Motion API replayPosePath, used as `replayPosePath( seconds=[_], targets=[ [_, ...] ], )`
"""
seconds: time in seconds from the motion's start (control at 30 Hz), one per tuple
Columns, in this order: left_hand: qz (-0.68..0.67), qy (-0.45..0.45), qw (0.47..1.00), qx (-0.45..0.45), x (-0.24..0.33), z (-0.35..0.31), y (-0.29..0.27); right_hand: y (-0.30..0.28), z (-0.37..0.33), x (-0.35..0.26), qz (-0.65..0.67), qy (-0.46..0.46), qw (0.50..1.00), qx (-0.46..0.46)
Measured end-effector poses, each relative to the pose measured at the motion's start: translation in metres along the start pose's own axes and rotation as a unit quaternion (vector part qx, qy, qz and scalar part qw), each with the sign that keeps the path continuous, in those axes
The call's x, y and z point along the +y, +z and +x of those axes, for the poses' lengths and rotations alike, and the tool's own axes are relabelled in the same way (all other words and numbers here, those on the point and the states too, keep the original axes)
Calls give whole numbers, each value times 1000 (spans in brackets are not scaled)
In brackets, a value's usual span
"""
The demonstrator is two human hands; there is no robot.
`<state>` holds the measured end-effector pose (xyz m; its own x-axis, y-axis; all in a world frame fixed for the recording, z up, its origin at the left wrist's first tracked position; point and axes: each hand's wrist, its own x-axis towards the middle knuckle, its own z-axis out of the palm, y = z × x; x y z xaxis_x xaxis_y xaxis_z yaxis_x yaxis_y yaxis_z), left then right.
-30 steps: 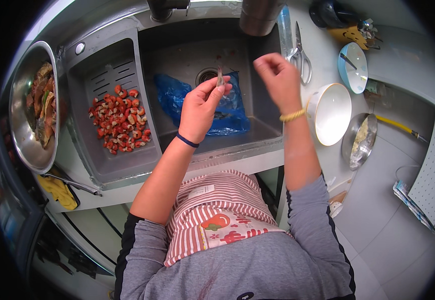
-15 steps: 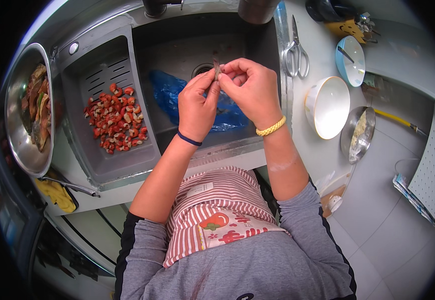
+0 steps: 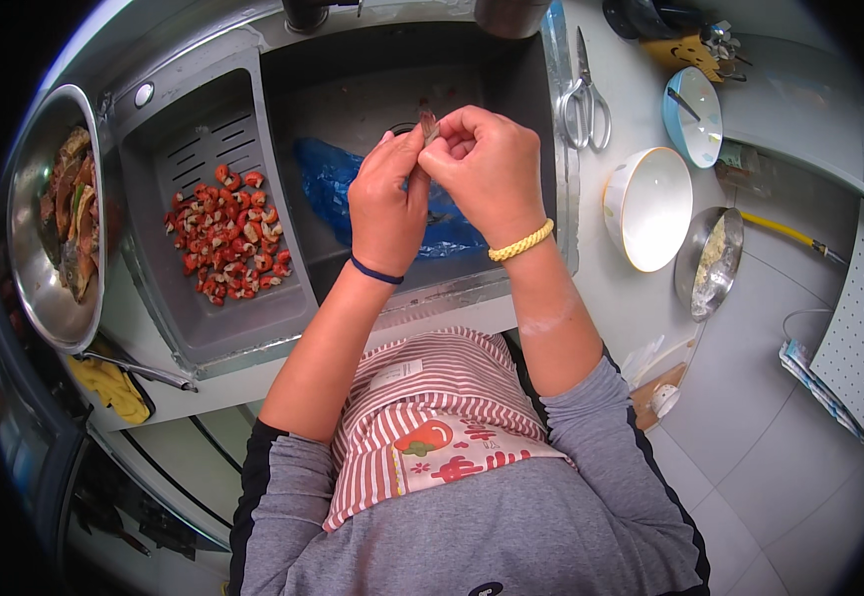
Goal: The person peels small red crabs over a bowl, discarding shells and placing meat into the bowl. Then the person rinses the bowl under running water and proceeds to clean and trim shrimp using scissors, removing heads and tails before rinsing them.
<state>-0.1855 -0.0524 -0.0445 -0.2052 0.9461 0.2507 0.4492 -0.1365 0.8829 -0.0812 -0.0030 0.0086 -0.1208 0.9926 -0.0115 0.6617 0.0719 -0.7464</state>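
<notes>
Over the large sink basin [image 3: 511, 84], my left hand [image 3: 389, 194] and my right hand [image 3: 487, 174] meet with fingertips pinched together. Between them is a small greyish shrimp [image 3: 427, 123], its reddish tail end pointing up and away from me. The fingers hide most of its body. Below and behind my hands a crumpled blue plastic bag [image 3: 328, 189] lies in the basin, partly covering the area near the drain. In the smaller left basin, a heap of red-and-white crayfish tails [image 3: 228, 238] rests on the slotted bottom.
A steel bowl [image 3: 70, 313] with fish pieces stands at the left. Scissors [image 3: 584, 109], a white bowl [image 3: 648, 211], a light-blue bowl [image 3: 695, 117] and a metal bowl [image 3: 710, 266] of pale food line the right counter. Yellow gloves [image 3: 112, 387] hang at the lower left.
My right hand has shifted slightly left and turned inward, bringing its fingers closer against my left hand. The shrimp stays pinched between them.
</notes>
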Motion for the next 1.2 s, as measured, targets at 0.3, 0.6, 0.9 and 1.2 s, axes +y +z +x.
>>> replayPosePath(
  seconds=[0.3, 0.6, 0.9, 1.2],
  targets=[
    [-187, -163, 969, -22, 3, 4, -4, -9, 3, 7, 138, 77, 986, -54],
    [-314, -268, 909, -50, 1, 5, -7, -11, 3, 17, 255, 137, 951, -107],
    [-268, -221, 937, -29, -5, 3, -3, -17, 3, 18, 276, 135, 942, -135],
    [-193, -162, 967, -28, -2, 4, -7, -19, 3, 16, 255, 125, 947, -151]
  ],
)
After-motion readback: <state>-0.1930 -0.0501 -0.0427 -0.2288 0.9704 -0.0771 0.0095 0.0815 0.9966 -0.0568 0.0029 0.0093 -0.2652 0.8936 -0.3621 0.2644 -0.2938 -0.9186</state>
